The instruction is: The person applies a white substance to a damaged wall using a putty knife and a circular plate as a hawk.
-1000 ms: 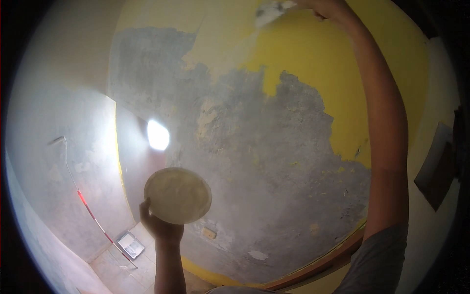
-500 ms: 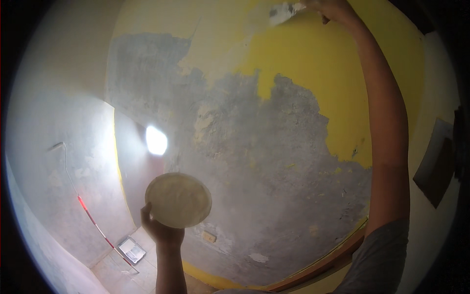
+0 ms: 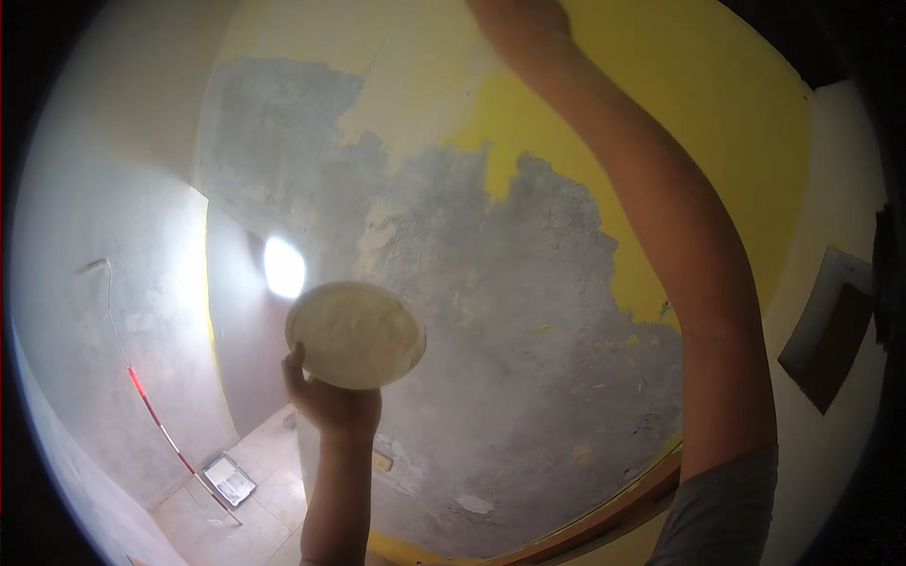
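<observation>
Two bare hands, one loaded dish, one wall in patches.

Left hand [image 3: 342, 407]: lower centre of frame; gripping a round, pale dish [image 3: 419, 356] from beneath, thumb at its left rim. Dish stands near centre, tipped to show a pale paste [image 3: 354, 325]; the spread palm presumably bears the weight and keeps the contents within reach.

Right hand [image 3: 527, 30]: top of frame, arm raised, probably to reach high on the wall [image 3: 491, 302]. Fingers cut off by the edge; grip and contents cannot be told.

Wall: grey centre, yellow paint [image 3: 679, 104] upper right.

Paint roller [image 3: 142, 391], red-and-white pole: left of frame, leaning on the side wall, likely for support.

Paint tray [image 3: 250, 488]: lower left, on floor tiles [image 3: 274, 476], beside the pole, seemingly parked out of hand.
</observation>
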Demonstrator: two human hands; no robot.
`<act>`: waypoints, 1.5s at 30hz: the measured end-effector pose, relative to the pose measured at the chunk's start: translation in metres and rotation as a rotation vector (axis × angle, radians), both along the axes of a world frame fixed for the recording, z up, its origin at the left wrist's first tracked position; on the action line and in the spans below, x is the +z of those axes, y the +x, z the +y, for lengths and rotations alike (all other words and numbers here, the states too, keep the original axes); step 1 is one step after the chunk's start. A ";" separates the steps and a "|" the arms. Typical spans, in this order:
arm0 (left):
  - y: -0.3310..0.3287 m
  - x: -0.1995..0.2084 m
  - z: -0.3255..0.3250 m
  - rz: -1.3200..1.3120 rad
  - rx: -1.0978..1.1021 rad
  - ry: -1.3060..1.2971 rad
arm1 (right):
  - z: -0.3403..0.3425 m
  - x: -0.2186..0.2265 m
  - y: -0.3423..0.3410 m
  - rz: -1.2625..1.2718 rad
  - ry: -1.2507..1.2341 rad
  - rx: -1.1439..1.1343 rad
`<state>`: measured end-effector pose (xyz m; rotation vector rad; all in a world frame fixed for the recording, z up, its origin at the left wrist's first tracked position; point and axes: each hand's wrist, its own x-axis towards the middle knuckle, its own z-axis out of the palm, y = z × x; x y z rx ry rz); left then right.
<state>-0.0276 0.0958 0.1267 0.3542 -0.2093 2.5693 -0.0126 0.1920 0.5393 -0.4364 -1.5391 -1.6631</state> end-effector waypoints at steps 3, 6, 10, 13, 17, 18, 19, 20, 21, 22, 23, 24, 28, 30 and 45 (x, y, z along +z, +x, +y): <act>0.006 0.009 -0.002 0.022 0.008 0.037 | 0.019 -0.017 -0.027 -0.040 0.008 -0.040; 0.010 0.011 -0.002 0.031 0.043 0.060 | 0.047 -0.032 -0.032 -0.131 -0.024 0.035; -0.003 -0.003 -0.010 0.056 0.098 0.075 | 0.022 -0.075 -0.022 -0.136 -0.237 0.084; -0.012 -0.009 -0.014 0.077 0.100 0.104 | 0.014 -0.106 -0.017 -0.189 -0.314 0.116; -0.015 -0.005 -0.021 0.034 0.085 0.145 | -0.007 -0.145 -0.009 -0.263 -0.376 -0.039; -0.015 -0.006 -0.023 0.035 0.092 0.137 | -0.012 -0.152 -0.005 -0.265 -0.383 -0.031; -0.016 -0.007 -0.026 0.033 0.096 0.128 | -0.018 -0.159 -0.002 -0.235 -0.404 0.008; -0.017 -0.008 -0.030 0.031 0.100 0.119 | -0.025 -0.165 0.001 -0.206 -0.425 0.048; -0.017 -0.010 -0.026 0.029 0.099 0.114 | -0.026 -0.173 0.006 -0.174 -0.446 0.074; -0.016 -0.011 -0.022 0.028 0.085 0.103 | -0.025 -0.181 0.014 -0.174 -0.450 0.072; -0.015 -0.010 -0.021 0.029 0.079 0.090 | -0.025 -0.186 0.025 -0.167 -0.449 0.210; -0.015 -0.011 -0.020 0.026 0.087 0.085 | -0.025 -0.194 0.037 -0.163 -0.447 0.350; -0.008 -0.010 -0.023 0.085 0.098 0.079 | -0.047 -0.242 0.108 -0.203 -0.689 0.656; -0.009 -0.013 -0.032 0.057 0.149 0.054 | -0.046 -0.278 0.132 -0.222 -0.897 0.829; -0.011 -0.033 -0.038 0.056 0.195 -0.100 | 0.021 -0.425 0.224 -0.347 -1.218 0.959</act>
